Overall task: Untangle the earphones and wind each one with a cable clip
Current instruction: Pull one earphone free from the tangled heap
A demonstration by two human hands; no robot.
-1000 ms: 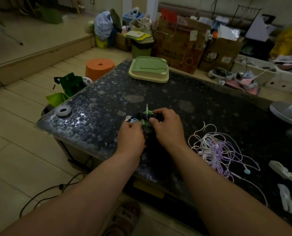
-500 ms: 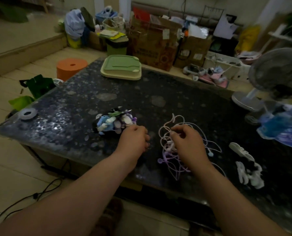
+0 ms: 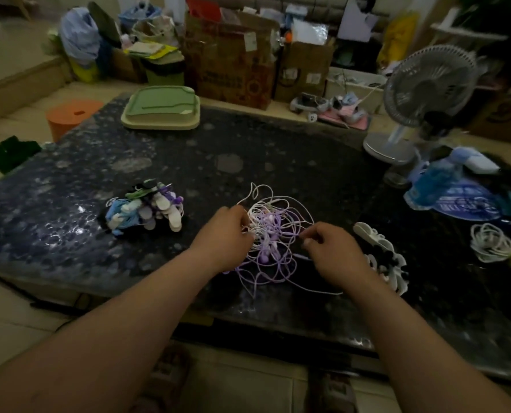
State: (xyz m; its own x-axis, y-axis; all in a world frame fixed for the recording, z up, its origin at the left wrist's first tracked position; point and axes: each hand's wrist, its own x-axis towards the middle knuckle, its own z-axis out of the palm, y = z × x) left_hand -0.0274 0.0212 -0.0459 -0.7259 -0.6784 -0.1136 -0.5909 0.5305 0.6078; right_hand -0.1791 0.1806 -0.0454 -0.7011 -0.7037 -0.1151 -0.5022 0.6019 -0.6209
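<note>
Head view: left hand (image 3: pixel 223 234) now at earphones (image 3: pixel 273 231), alongside right hand (image 3: pixel 328 248).

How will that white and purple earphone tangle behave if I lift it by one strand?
Likely floppy: the earphone tangle lies in thin, loose loops on the table. It would probably rise as one clump, since white and purple cables cross everywhere. It looks light; strands trailing toward the table edge may drag or snag.

White and purple earphones (image 3: pixel 273 234) are lying in one loose tangle, cords crossing. White clips (image 3: pixel 370 235) are lying just right; a coiled white cable (image 3: pixel 491 245) is sitting farther right.
</note>
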